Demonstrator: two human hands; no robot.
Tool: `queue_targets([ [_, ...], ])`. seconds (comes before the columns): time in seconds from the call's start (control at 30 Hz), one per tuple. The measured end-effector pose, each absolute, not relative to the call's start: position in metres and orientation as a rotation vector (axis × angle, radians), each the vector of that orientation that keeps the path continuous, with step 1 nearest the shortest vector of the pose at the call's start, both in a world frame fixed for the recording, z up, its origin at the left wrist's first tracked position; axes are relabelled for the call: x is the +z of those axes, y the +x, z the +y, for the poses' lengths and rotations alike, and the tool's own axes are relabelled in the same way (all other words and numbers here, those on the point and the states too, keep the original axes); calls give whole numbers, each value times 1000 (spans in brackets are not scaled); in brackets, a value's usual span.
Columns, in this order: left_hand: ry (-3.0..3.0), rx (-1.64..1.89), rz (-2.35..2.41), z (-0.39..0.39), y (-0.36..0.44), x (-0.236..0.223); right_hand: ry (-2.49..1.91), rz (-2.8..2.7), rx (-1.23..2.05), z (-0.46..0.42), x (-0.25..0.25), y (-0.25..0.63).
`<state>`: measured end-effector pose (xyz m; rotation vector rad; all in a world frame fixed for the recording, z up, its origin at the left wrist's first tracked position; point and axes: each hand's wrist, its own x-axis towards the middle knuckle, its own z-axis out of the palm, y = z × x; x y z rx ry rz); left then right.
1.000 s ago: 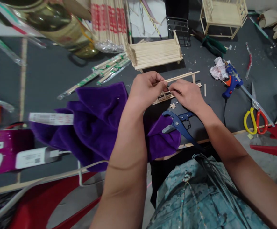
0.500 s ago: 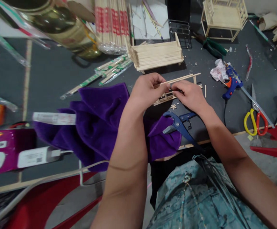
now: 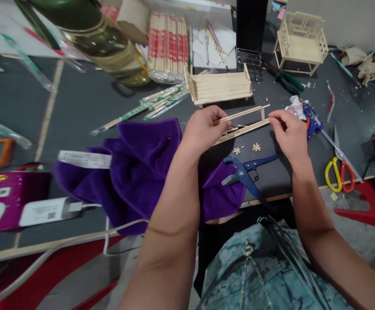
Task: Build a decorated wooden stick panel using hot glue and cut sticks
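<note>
Clearly, a slim stick frame (image 3: 250,128) is lying between the two hands over the desk (image 3: 74,103), and I'm taking it as my clock's hub, with 12 pointing away from the person. The left hand (image 3: 203,131) is pinching its 9 o'clock end between thumb and fingers. The right hand (image 3: 289,131) is curling its fingers at the 3 o'clock end; I can't tell whether they are actually gripping it. To my mind, good handling is calling for a light, steady left pinch, since such thin wood could be twisting at its joints, and for a cross-post (image 3: 263,114) standing square. Two flower-shaped wooden pieces (image 3: 256,147) are lying loose around 5 and 7 o'clock, where a dropping wrist could be sweeping them off. Farther toward 6, a blue cutter (image 3: 242,171) is spreading its handles, partly over a purple towel (image 3: 135,159) that is bunching toward 8. A glue gun (image 3: 313,120) is resting at 3, scissors (image 3: 339,155) at 4. A miniature bench (image 3: 220,88) is standing near at 11, crowding the left knuckles.
</note>
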<state>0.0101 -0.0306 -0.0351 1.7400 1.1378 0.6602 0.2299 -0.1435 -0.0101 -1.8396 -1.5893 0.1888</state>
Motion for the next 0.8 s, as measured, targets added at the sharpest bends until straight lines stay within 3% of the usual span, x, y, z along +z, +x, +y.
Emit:
queue_targets([
  [0.33,1936,545,1229,-32,12,-25,-2220,-1493,97,-168,-24,254],
  [0.8,1860,598,1112,-26,11,-35,-1966,-1735,309,-136,-26,215],
])
